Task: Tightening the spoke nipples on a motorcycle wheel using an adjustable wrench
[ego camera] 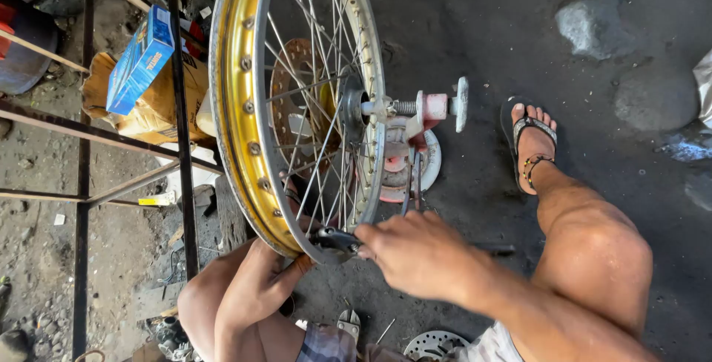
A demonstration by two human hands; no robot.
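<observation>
The right hand (419,254) is clenched around a small dark tool, most likely a spoke wrench (334,241), whose head sits against the inner side of the rim at its lowest point. The left hand (259,284) grips the outside of the same stretch of rim from below, fingers wrapped round the edge, steadying it.

Between the two hands stands the spoked motorcycle wheel (297,102), upright, with a gold-coloured rim (236,110) and no tyre. Its steel spokes (319,154) run to a hub (352,106) carrying a brake disc (293,95) on the far side. The axle rests in a pink-painted truing stand (426,110) set on the dark concrete floor (519,21).

Judging by this, the step in hand is adjusting a spoke nipple at the bottom of the rim. The next move calls for a short, measured turn of the tool while the left hand keeps the rim from rotating; whether the tool is fully seated on the nipple cannot be made out.

Further out, the person's sandalled foot (532,139) lies just right of the stand. To the left is a metal frame (178,110) with a blue carton (139,58) leaning on a crumpled brown paper bag (159,106). A second disc (434,346) lies on the floor near the knees.
</observation>
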